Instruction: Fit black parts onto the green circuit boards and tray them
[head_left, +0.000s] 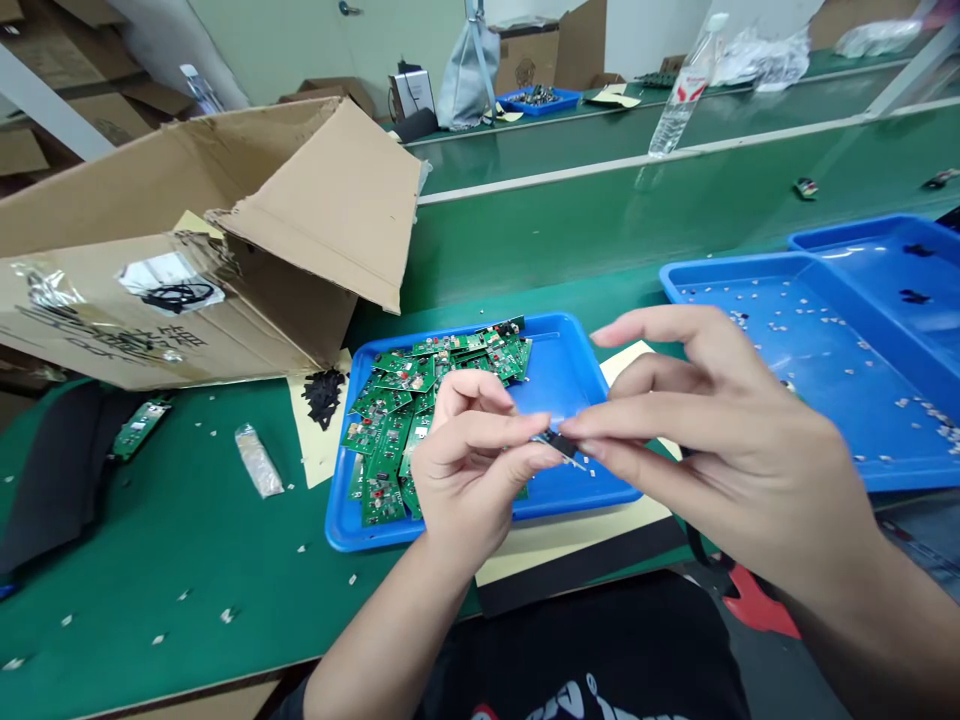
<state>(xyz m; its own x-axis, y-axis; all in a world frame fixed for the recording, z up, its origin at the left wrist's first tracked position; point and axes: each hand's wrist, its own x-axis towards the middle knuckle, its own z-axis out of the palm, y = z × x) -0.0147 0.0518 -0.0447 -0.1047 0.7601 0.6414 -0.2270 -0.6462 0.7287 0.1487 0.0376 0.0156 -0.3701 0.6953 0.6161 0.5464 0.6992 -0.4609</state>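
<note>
Both hands meet over the right part of a blue tray (pixel 577 345). My left hand (pixel 480 460) pinches one end of a small black part (pixel 559 443) between thumb and forefinger. From the other side, the thumb and a finger of my right hand (pixel 697 420) grip the same part, with its forefinger raised. Thin metal-like ends stick out below the part; finer detail is too small to tell. Green circuit boards (pixel 386 440) lie heaped in the tray's left side, some hidden behind my left hand.
An open cardboard box (pixel 97 310) stands at the left. Black strips (pixel 324 395) lie on paper beside the tray. Another blue tray (pixel 810 350) with small white bits is at the right. A bottle (pixel 686 90) stands behind. Small white bits dot the green table (pixel 247 560).
</note>
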